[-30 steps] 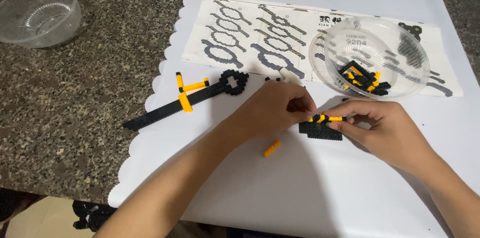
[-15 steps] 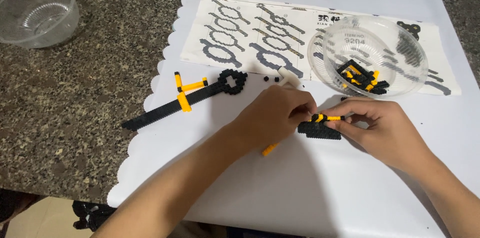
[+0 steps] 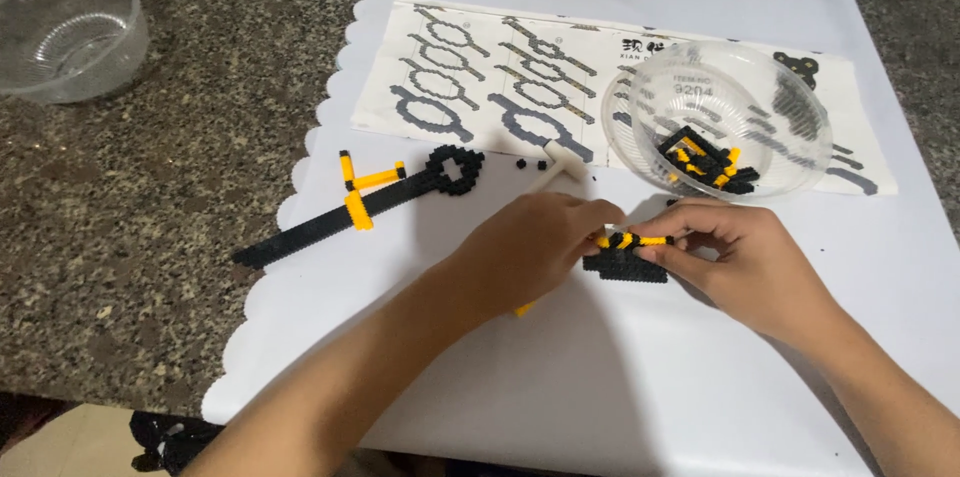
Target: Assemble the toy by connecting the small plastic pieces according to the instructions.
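White scalloped mat (image 3: 620, 407) covers the granite counter, keeps bricks visible. Clear bowl (image 3: 722, 122) of spare bricks sits near. Finished black-yellow sword (image 3: 350, 212) parked left. Left hand (image 3: 525, 252) and right hand (image 3: 735, 262) both pinch the small brick assembly (image 3: 628, 255) mid-mat, bracing it.

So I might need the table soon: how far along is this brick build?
One long black and yellow piece lies finished-looking on the white mat. The left hand and right hand both pinch a small black and yellow assembly. Loose bricks remain in the clear bowl, so more seems left.
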